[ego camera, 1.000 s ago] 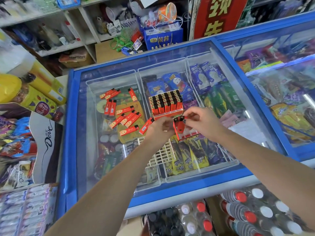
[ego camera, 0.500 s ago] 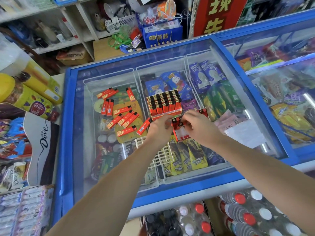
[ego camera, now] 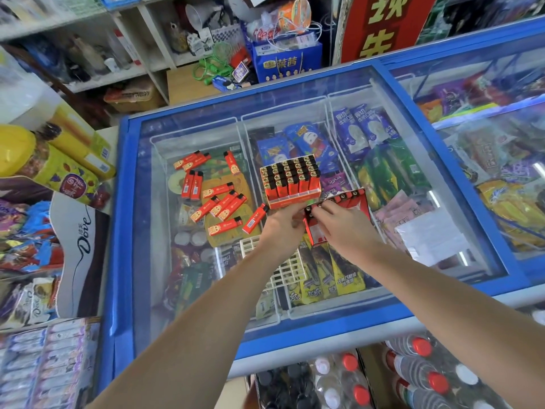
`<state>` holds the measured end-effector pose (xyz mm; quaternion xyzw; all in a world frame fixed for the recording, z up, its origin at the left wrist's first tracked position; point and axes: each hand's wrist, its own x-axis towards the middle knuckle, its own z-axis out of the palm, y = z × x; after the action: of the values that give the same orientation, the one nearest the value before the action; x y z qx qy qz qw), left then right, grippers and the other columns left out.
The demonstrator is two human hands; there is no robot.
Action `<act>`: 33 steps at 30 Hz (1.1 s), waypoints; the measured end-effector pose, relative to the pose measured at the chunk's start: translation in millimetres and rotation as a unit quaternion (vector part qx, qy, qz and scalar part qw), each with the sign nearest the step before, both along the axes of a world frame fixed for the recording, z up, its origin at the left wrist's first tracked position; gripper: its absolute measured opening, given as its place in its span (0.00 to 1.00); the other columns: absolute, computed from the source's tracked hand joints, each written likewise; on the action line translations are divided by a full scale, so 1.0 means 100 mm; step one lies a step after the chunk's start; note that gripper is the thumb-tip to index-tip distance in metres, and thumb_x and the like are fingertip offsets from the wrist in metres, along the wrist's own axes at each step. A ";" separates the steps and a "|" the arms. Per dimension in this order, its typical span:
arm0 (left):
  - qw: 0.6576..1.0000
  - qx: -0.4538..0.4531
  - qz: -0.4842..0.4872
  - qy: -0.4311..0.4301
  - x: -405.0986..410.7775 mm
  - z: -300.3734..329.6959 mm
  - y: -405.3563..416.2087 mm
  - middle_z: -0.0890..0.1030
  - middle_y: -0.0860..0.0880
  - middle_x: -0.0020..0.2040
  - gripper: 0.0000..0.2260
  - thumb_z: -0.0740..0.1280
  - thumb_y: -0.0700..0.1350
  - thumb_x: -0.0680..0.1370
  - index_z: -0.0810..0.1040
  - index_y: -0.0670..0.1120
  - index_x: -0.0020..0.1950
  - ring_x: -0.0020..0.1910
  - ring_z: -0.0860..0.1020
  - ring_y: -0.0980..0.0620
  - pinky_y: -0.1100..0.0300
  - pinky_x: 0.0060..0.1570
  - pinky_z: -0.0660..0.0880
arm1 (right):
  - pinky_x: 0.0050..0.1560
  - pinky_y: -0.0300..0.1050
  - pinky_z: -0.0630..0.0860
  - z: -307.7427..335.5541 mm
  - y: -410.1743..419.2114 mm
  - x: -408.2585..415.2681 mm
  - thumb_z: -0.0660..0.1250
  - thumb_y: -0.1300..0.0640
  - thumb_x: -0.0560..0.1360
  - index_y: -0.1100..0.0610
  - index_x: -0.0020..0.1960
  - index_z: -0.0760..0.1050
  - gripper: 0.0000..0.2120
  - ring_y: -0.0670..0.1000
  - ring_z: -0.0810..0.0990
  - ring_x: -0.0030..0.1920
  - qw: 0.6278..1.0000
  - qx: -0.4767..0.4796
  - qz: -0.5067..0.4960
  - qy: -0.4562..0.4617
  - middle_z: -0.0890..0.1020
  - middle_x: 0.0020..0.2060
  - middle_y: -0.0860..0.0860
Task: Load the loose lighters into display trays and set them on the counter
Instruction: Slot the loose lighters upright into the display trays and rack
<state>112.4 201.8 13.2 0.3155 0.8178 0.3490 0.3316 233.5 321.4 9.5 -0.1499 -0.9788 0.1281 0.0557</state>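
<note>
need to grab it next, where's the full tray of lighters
In the head view, the full tray stands mid-frame on the freezer lid, just beyond the hands, right of the loose lighters.
</note>
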 end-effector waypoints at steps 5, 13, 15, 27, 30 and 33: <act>1.000 -0.023 -0.007 0.007 -0.06 0.04 -0.12 0.81 0.51 0.58 0.21 0.63 0.39 0.81 0.73 0.54 0.74 0.52 0.81 0.52 0.55 0.45 0.81 | 0.30 0.49 0.75 0.02 -0.05 -0.02 0.66 0.65 0.76 0.59 0.54 0.77 0.07 0.55 0.78 0.33 1.000 0.004 -0.018 0.017 0.79 0.43 0.52; 0.982 -0.121 0.065 0.132 -0.70 0.07 -0.85 0.80 0.47 0.60 0.18 0.67 0.46 0.81 0.72 0.49 0.70 0.50 0.81 0.49 0.56 0.42 0.79 | 0.25 0.44 0.71 0.21 -0.51 -0.30 0.64 0.68 0.78 0.63 0.49 0.76 0.04 0.51 0.75 0.29 0.979 -0.098 -0.067 0.165 0.79 0.38 0.53; 0.973 -0.162 0.064 0.150 -0.87 0.09 -1.00 0.76 0.44 0.65 0.24 0.68 0.48 0.80 0.67 0.48 0.74 0.58 0.79 0.41 0.49 0.51 0.78 | 0.30 0.38 0.68 0.23 -0.72 -0.46 0.63 0.67 0.79 0.62 0.49 0.75 0.04 0.47 0.73 0.30 0.969 -0.149 -0.083 0.176 0.77 0.37 0.50; 0.942 -0.275 -0.034 0.191 -1.51 -0.23 -1.29 0.57 0.41 0.81 0.50 0.73 0.64 0.73 0.49 0.44 0.83 0.79 0.58 0.40 0.44 0.76 0.61 | 0.50 0.55 0.80 -0.13 -1.31 -1.39 0.64 0.54 0.80 0.57 0.71 0.65 0.21 0.61 0.77 0.51 0.929 -0.230 -0.288 -0.024 0.73 0.56 0.61; 0.945 -0.267 -0.045 0.185 -1.58 -0.35 -1.24 0.58 0.41 0.80 0.51 0.73 0.66 0.71 0.51 0.44 0.82 0.79 0.57 0.40 0.45 0.76 0.61 | 0.58 0.56 0.73 -0.24 -1.30 -1.51 0.60 0.51 0.81 0.56 0.70 0.67 0.20 0.64 0.72 0.59 0.929 -0.186 -0.308 -0.089 0.71 0.59 0.63; 0.940 -0.264 -0.058 0.209 -1.64 -0.44 -1.18 0.59 0.42 0.77 0.49 0.74 0.67 0.70 0.54 0.44 0.80 0.75 0.60 0.39 0.45 0.74 0.62 | 0.58 0.54 0.72 -0.33 -1.32 -1.61 0.61 0.50 0.81 0.56 0.68 0.70 0.19 0.63 0.71 0.60 0.918 -0.185 -0.333 -0.112 0.71 0.59 0.63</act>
<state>-51.8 83.9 -30.8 0.3296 0.9116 0.0273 0.2441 72.7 189.6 -23.2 -0.4885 -0.8309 0.2628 -0.0433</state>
